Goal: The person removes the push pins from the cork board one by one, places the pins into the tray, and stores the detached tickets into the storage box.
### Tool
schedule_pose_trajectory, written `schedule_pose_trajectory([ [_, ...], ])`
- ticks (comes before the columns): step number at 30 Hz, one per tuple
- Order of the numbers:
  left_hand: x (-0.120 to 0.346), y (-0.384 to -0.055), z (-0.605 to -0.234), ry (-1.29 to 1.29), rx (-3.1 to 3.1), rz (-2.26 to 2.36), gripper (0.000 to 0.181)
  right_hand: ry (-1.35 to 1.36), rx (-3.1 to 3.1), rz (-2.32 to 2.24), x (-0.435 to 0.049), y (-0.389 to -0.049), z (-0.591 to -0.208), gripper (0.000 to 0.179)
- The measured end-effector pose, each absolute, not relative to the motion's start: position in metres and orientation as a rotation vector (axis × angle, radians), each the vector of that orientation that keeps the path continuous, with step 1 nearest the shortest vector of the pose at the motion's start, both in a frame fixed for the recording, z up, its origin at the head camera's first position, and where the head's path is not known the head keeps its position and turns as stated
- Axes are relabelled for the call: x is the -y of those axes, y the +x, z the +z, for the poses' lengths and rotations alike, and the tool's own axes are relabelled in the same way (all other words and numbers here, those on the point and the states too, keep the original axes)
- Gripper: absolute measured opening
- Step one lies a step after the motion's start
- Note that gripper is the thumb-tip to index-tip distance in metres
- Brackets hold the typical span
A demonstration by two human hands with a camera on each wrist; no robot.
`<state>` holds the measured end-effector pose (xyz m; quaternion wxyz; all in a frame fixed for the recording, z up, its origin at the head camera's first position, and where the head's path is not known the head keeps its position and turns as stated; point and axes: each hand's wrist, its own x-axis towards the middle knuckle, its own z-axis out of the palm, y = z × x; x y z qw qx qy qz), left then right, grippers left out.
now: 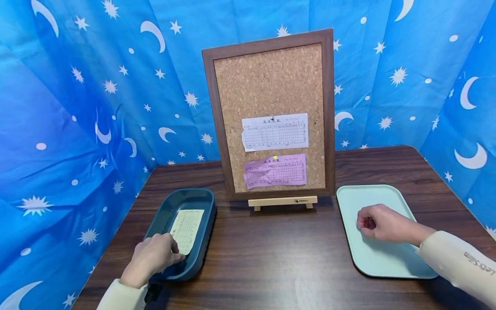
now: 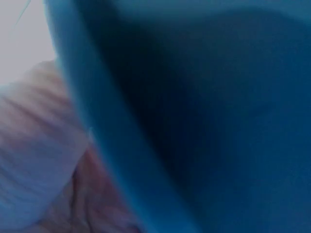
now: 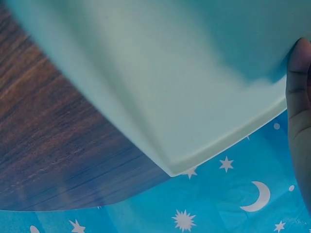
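Observation:
In the head view my left hand (image 1: 153,256) reaches over the near side of a dark teal bin (image 1: 211,211). Its thumb and curled fingers pinch the near edge of a pale yellow printed slip (image 1: 187,230) inside the bin. The left wrist view is dark and blurred, with my hand (image 2: 39,150) beside the bin wall (image 2: 107,116) and the fingertips hidden. Over a mint green tray (image 1: 368,198), my right hand (image 1: 381,221) holds its fingers curled towards the thumb. Whether something small sits between those fingertips is hidden. The tray (image 3: 170,116) fills much of the right wrist view.
A framed corkboard (image 1: 271,82) leans on a small wooden easel (image 1: 283,201) at the back middle. It bears a white slip (image 1: 275,135) under a silver pin (image 1: 272,118) and a pink slip (image 1: 290,172) under a yellow pin (image 1: 275,158). Blue starry cloth (image 1: 248,21) surrounds the wooden table (image 1: 263,258).

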<state>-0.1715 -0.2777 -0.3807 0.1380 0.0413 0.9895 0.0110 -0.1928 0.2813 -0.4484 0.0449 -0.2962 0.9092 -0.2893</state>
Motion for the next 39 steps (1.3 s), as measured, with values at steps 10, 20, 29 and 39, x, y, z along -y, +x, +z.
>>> schedule_pose_trajectory([
  [10, 0.276, -0.167, -0.376, 0.163, -2.839, 0.026, 0.032, -0.949, -2.818, -0.88, -0.281, -0.191, -0.446, 0.023],
  [20, 0.269, -0.175, -0.363, 0.2, -2.993, 0.137, 0.032, -1.037, -2.99, -0.899, -0.278, -0.193, -0.439, 0.024],
  [29, 0.256, -0.184, -0.352, 0.354, -3.029, 0.307, 0.024, -1.071, -3.091, -0.869, -0.271, -0.2, -0.427, 0.021],
  [39, 0.236, -0.194, -0.347, 0.505, -3.118, 0.395, 0.016, -0.99, -3.113, -0.81, -0.263, -0.201, -0.412, 0.016],
])
